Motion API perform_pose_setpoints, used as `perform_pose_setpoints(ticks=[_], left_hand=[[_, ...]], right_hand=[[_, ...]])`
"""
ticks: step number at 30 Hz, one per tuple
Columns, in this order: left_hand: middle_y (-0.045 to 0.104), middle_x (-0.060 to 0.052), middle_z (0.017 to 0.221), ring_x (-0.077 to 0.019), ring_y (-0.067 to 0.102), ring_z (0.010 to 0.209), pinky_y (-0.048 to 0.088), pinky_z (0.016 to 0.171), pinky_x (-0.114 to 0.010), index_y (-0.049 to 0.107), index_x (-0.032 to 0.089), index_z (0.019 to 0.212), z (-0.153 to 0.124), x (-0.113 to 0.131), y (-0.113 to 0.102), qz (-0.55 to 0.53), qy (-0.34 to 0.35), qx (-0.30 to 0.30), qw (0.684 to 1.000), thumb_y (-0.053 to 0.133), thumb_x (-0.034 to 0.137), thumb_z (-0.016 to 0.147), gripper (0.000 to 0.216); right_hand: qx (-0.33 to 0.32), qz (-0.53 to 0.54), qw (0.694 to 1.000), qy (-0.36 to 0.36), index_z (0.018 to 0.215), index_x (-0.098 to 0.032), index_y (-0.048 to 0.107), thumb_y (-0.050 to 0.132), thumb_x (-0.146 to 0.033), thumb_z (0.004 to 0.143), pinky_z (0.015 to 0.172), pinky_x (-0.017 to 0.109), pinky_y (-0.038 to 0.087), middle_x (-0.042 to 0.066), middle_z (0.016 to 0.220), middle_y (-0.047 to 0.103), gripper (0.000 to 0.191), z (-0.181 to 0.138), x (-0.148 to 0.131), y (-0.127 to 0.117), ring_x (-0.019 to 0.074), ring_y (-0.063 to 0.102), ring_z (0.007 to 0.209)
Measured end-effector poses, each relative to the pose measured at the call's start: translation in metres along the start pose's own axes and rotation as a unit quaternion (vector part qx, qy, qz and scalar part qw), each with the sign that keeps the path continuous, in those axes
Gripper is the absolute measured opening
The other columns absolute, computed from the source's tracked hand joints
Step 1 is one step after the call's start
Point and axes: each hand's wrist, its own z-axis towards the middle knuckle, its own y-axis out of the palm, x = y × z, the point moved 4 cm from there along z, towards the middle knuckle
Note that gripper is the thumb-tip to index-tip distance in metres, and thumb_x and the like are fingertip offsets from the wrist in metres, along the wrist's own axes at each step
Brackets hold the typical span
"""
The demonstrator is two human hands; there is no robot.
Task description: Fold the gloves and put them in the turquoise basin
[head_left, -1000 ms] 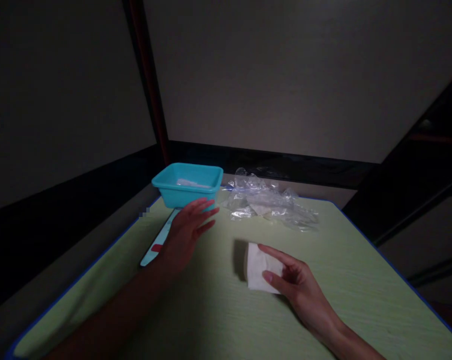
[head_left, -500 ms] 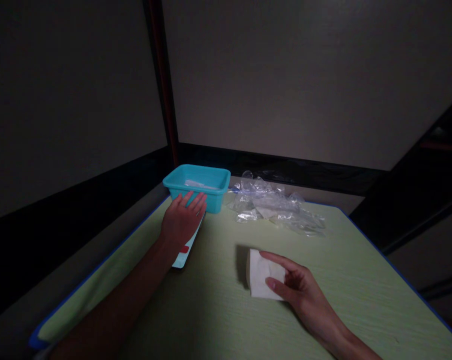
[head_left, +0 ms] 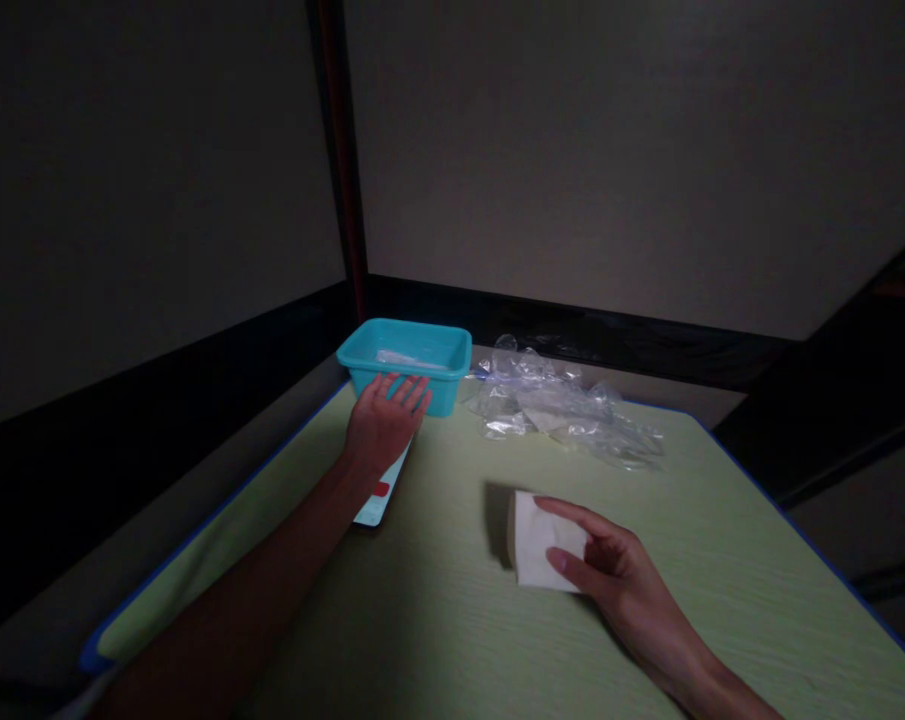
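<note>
My left hand is stretched out palm down, its fingers spread just in front of the teal plastic basket. It covers most of a flat, pale, narrow object with a red patch on the table; whether the palm touches it I cannot tell. In my right hand is a folded white pad, cloth or paper, pinched between thumb and fingers. The pad stands on edge, at or just above the tabletop, with a shadow on its left.
Crumpled clear plastic bags lie at the back of the table, right of the basket. Something whitish sits inside the basket. The pale green table has a blue edge, with walls close behind and at left.
The whole view has shifted slightly, so everything appears a little further right and higher. My left hand has edged slightly rightward over the flat object. My right hand keeps its grip on the pad.
</note>
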Motion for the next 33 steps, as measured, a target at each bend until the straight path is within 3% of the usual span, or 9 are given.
perform_pose_setpoints(ticks=[7, 12, 18, 22, 28, 33], left_hand=[[0.06, -0.006, 0.109, -0.0127, 0.061, 0.101, 0.049, 0.087, -0.028, 0.048, 0.021, 0.077, 0.002, -0.001, -0.002, 0.016, 0.011, 0.028, 0.999, 0.029, 0.015, 0.094, 0.026], [0.061, -0.003, 0.09, -0.0125, 0.063, 0.088, 0.051, 0.083, -0.027, 0.045, 0.021, 0.068, -0.006, 0.002, 0.009, 0.041, 0.023, 0.03, 0.998, 0.032, 0.008, 0.091, 0.03], [0.062, -0.001, 0.075, -0.0119, 0.064, 0.065, 0.055, 0.064, -0.024, 0.049, 0.018, 0.069, -0.029, 0.008, 0.028, 0.106, 0.012, -0.019, 0.994, 0.041, 0.004, 0.088, 0.025], [0.065, -0.004, 0.075, -0.0122, 0.063, 0.057, 0.055, 0.052, -0.021, 0.059, 0.014, 0.081, -0.04, 0.012, 0.033, 0.159, 0.001, -0.053, 0.986, 0.045, 0.002, 0.084, 0.018], [0.066, -0.003, 0.067, -0.0131, 0.06, 0.05, 0.052, 0.046, -0.021, 0.064, 0.013, 0.078, -0.054, 0.011, 0.039, 0.26, -0.028, -0.107, 0.959, 0.053, 0.005, 0.071, 0.016], [0.065, -0.002, 0.062, -0.0145, 0.059, 0.049, 0.048, 0.044, -0.022, 0.066, 0.015, 0.074, -0.068, 0.0, 0.037, 0.329, -0.07, -0.132, 0.932, 0.061, 0.013, 0.057, 0.018]], right_hand=[[-0.001, -0.012, 1.0, -0.005, 0.102, -0.026, 0.069, 0.077, -0.037, 0.064, 0.051, 0.023, 0.037, 0.001, 0.073, 0.065, 0.04, -0.002, -0.002, -0.002, 0.011, 0.051, 0.057], [0.015, -0.013, 1.0, -0.015, 0.103, -0.026, 0.069, 0.077, -0.037, 0.065, 0.051, 0.023, 0.039, 0.0, 0.071, 0.065, 0.04, -0.003, -0.01, -0.007, 0.0118, 0.051, 0.057], [0.054, -0.001, 0.998, -0.037, 0.101, -0.028, 0.069, 0.078, -0.035, 0.063, 0.051, 0.022, 0.041, 0.0, 0.071, 0.067, 0.039, -0.006, -0.032, -0.02, 0.0114, 0.054, 0.056], [0.108, 0.013, 0.991, -0.078, 0.098, -0.031, 0.071, 0.081, -0.036, 0.059, 0.046, 0.021, 0.043, 0.0, 0.068, 0.067, 0.04, -0.013, -0.055, -0.037, 0.0114, 0.055, 0.052], [0.153, 0.028, 0.974, -0.164, 0.091, -0.039, 0.071, 0.082, -0.04, 0.056, 0.053, 0.022, 0.05, 0.001, 0.081, 0.072, 0.036, -0.024, -0.086, -0.055, 0.0134, 0.062, 0.061], [0.151, -0.004, 0.966, -0.209, 0.09, -0.04, 0.071, 0.081, -0.043, 0.057, 0.052, 0.025, 0.051, 0.002, 0.086, 0.072, 0.034, -0.03, -0.1, -0.056, 0.0156, 0.064, 0.061]])
